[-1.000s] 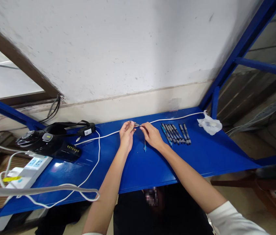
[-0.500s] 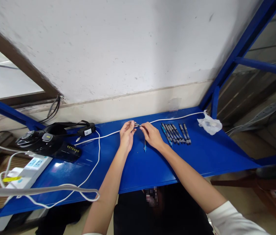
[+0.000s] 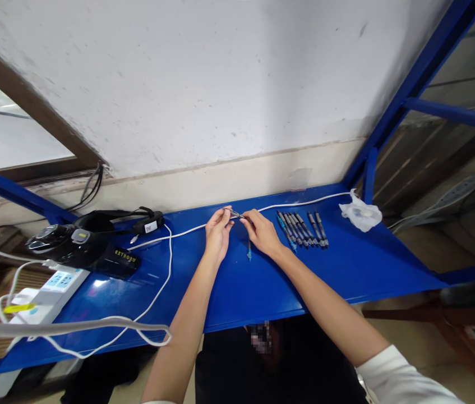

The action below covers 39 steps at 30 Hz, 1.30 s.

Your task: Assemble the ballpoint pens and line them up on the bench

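Between my two hands a dark, slim pen is held level above the blue table. My left hand is closed round its left end, with the fingertips pinching it. The fingers of my right hand pinch the pen's right end. Beneath my right hand lies a blue pen part, its upper end hidden by the fingers. Just right of that hand, several grey and black pens lie side by side in a row, with a bluer pen at its left end.
A crumpled white plastic bag lies at the right of the blue table. To the left are a black device, a black strap and a white power strip. A white cable loops across the left side.
Almost nothing differs. Both hands keep their grip on the pen, which shows slightly more between the fingers.
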{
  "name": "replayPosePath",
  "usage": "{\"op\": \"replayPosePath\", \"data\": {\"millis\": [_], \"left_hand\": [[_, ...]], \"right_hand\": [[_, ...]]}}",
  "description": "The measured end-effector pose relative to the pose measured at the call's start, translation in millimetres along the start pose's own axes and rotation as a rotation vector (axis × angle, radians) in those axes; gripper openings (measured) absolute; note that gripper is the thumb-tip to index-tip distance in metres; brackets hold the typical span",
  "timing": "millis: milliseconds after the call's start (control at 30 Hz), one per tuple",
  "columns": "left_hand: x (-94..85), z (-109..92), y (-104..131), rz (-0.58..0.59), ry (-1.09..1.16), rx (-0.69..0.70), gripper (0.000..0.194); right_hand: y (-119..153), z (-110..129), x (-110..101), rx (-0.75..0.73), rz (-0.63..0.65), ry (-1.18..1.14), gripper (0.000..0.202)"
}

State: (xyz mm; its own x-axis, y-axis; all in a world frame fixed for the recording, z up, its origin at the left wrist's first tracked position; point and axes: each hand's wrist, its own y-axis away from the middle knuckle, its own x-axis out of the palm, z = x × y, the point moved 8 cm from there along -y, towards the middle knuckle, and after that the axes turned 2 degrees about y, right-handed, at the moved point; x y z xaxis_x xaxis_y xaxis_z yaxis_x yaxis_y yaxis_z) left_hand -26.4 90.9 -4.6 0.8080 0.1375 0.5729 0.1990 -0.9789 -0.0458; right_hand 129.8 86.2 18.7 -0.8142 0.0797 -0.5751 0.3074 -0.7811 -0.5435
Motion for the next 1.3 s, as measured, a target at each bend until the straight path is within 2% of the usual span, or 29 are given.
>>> {"op": "replayPosePath", "data": {"millis": [433, 667, 767, 900, 1000, 1100, 1200, 1300], "left_hand": [[6.8, -4.0, 0.1, 0.069, -0.004, 0.030, 0.026], [5.4, -1.3, -0.5, 0.063, 0.016, 0.016, 0.030], [-0.2, 2.0, -2.4, 0.019, 0.029, 0.001, 0.033], [-9.4, 3.5, -4.3, -0.064, 0.052, -0.028, 0.033], [-8.2, 1.4, -3.9, -0.044, 0.040, -0.034, 0.033], [-7.2, 0.5, -3.2, -0.024, 0.051, -0.046, 0.037], [-11.0, 1.0, -3.9, -0.049, 0.091, -0.069, 0.042], [-15.8, 0.6, -4.9, -0.091, 0.135, -0.086, 0.037]], "right_hand": [[-2.0, -4.7, 3.8, 0.055, 0.053, -0.114, 0.031], [-2.2, -4.3, 6.3, 0.093, 0.046, -0.236, 0.033], [-2.9, -5.6, 5.2, 0.167, 0.008, -0.402, 0.030], [-5.6, -15.4, 0.1, 0.319, -0.104, -0.709, 0.033], [-7.2, -28.9, -1.4, 0.454, -0.205, -0.962, 0.038], [-9.7, -39.3, -5.8, 0.511, -0.306, -1.130, 0.041], [-12.4, -44.6, -7.8, 0.552, -0.324, -1.253, 0.041], [-13.0, -45.9, -6.5, 0.597, -0.274, -1.417, 0.037]]}}
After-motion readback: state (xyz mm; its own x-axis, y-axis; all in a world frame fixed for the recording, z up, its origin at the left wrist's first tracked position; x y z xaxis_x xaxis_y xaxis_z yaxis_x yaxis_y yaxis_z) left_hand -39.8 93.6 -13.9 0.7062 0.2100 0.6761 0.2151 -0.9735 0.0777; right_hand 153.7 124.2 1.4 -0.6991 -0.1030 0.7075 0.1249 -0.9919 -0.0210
